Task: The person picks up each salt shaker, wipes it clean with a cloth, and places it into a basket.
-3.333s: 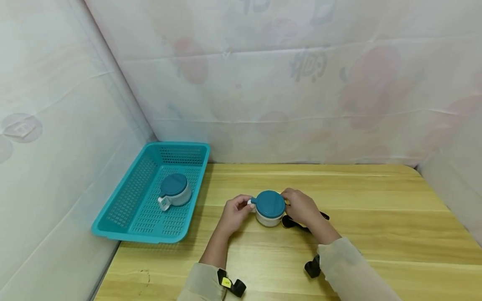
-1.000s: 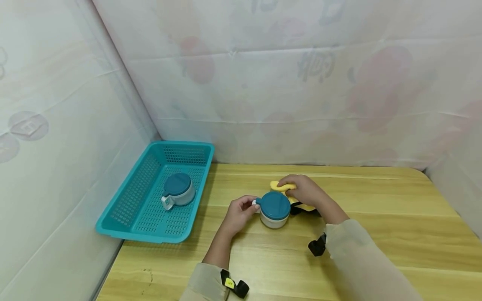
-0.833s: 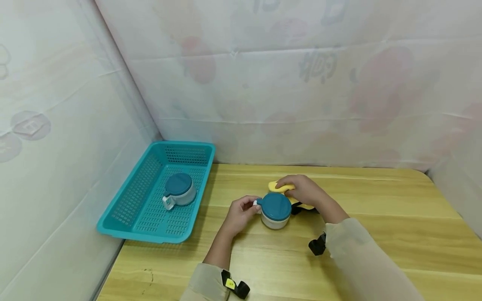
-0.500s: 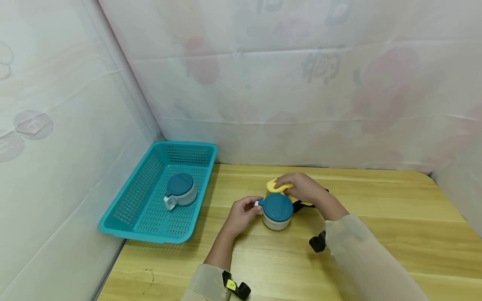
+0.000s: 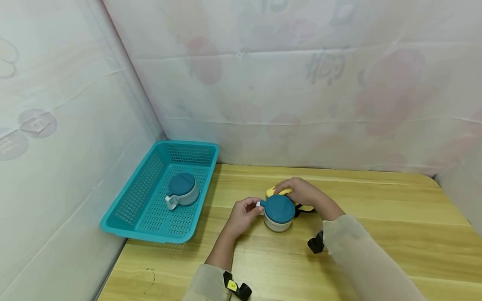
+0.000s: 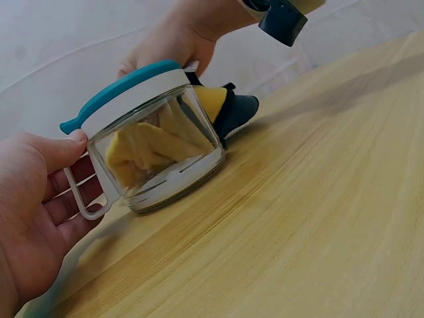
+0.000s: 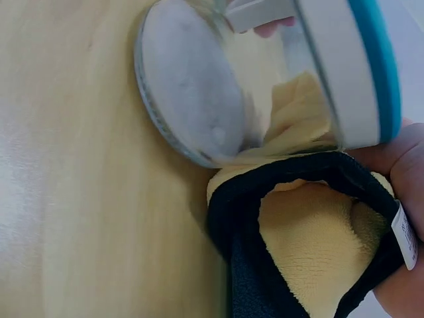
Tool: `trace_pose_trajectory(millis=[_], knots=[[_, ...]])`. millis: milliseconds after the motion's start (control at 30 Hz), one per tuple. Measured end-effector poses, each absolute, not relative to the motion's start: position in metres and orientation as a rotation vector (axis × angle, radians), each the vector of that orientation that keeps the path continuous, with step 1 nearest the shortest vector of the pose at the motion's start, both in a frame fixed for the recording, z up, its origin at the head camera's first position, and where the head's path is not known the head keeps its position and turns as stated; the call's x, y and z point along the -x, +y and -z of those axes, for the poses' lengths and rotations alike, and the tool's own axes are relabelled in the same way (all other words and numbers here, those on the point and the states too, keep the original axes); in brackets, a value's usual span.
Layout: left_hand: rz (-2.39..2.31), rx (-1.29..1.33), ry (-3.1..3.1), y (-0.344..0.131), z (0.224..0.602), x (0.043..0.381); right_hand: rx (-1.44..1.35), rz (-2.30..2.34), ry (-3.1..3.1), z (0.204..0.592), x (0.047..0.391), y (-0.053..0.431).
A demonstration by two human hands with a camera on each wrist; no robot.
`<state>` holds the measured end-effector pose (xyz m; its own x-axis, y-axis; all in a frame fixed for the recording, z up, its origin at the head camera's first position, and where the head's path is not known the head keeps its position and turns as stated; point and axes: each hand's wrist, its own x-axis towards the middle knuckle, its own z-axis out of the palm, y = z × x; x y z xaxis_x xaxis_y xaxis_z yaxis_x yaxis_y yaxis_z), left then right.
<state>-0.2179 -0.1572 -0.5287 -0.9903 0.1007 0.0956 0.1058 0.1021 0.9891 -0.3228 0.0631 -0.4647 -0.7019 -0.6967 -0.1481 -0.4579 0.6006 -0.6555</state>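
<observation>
A clear glass seasoning jar (image 5: 279, 210) with a blue lid and a white collar stands upright on the table. My left hand (image 5: 242, 216) pinches its white handle (image 6: 84, 199) between thumb and fingers. Behind the jar, my right hand (image 5: 299, 193) grips a yellow cloth (image 7: 308, 238), fluffy and edged in black, with a white tag. The cloth lies up against the far and right side of the glass and shows through it in the left wrist view. Black trim trails to the right on the table.
A turquoise perforated basket (image 5: 150, 238) stands at the left of the wooden table (image 5: 376, 234). Inside it sits a second jar (image 5: 182, 184) with a blue lid and white handle. Patterned fabric walls (image 5: 241, 104) rise behind the table and on both sides.
My right hand has gone with the yellow cloth from the jar's right side round to behind it. My left hand stays on the handle. The head view has shifted slightly.
</observation>
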Motion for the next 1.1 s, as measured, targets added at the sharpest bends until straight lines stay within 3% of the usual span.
trace_pose_trajectory(millis=[667, 1100], knots=[[2.041, 0.222, -2.316, -0.155, 0.541, 0.22, 0.619, 1.151, 2.595, 0.471, 0.318, 0.103], [2.044, 0.24, -2.313, -0.156, 0.529, 0.216, 0.598, 1.217, 2.632, 0.401, 0.301, 0.105]])
